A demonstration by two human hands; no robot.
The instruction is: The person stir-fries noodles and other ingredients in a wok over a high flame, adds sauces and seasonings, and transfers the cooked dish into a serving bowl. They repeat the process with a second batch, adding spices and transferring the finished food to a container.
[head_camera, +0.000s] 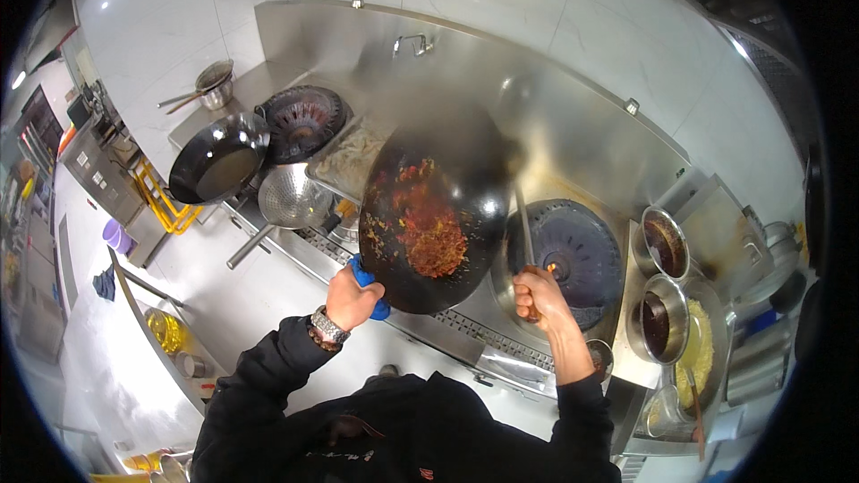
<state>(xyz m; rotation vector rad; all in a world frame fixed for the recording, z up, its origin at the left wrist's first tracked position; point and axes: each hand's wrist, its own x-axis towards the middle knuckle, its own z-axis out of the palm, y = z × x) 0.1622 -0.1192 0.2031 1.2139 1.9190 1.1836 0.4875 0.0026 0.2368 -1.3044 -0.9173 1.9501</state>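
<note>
A large black wok is lifted and tilted, with reddish-brown chopped food spread down its inner side. My left hand, with a watch at the wrist, grips the wok's near left rim through a blue cloth. My right hand is closed around the handle of a long metal utensil; its head is not clearly visible. Right of the wok lies a round burner with a small orange flame near its middle. Steam or a blur hides the wok's far edge.
At the left are a second wok, another burner and a perforated strainer whose handle overhangs the counter. Behind the lifted wok is a tray of pale food. Metal pots of dark sauce stand at the right, beside a pan of yellow food.
</note>
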